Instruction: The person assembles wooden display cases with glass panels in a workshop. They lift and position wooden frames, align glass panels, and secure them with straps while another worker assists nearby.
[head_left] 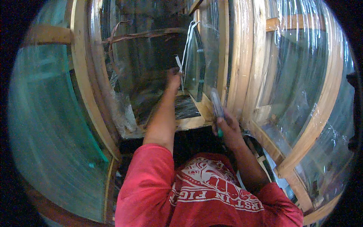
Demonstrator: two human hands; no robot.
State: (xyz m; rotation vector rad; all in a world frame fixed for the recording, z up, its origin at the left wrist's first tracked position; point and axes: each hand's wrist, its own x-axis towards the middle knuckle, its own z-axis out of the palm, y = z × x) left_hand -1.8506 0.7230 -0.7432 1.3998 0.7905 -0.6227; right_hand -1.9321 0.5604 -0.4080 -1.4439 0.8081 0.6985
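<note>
My left hand (174, 80) reaches forward into a wood-framed opening, its fingers closed at a thin white strip (179, 60). Beside those fingers hang long white strands (186, 45), looped over at the top and falling toward the ledge. Lower and to the right, my right hand (229, 128) is wrapped round a flat grey blade-like tool (216, 103) that points up and away. A bit of green shows by its fingers. Blur hides the tool's exact kind.
Wooden posts (239, 68) and clear plastic sheeting (298, 75) stand close on the right. Green-tinted sheeting (41, 113) lines the left. A wooden ledge (189, 123) crosses in front of me; a brown strip (147, 34) spans the opening farther back.
</note>
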